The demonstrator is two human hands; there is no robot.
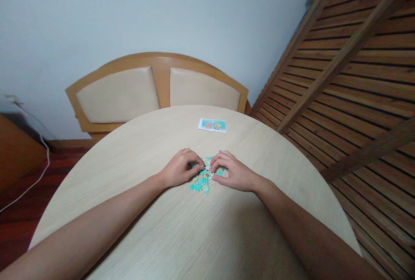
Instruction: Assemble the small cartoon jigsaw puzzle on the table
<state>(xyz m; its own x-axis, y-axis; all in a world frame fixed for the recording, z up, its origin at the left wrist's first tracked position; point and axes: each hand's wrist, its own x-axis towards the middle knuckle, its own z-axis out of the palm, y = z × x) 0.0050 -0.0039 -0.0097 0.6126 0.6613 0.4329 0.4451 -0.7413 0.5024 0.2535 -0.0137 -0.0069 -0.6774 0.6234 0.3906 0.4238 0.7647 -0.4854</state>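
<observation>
A loose heap of small jigsaw puzzle pieces, mostly turquoise with some pale and multicoloured ones, lies on the round table. From the left, my left hand reaches over the heap's edge, thumb and fingers pinched on a small puzzle piece that is mostly hidden. On the opposite side my right hand is curved over the pieces. Its thumb and fingers are apart, with their tips close to or touching the heap, and no held piece shows. Beyond both hands lies a turquoise picture sheet with cartoon figures.
Behind the table stands a wooden bench back with cream panels, against a pale wall. A slatted wooden structure leans along the right side. At the left, a white cable hangs from a wall socket to the floor.
</observation>
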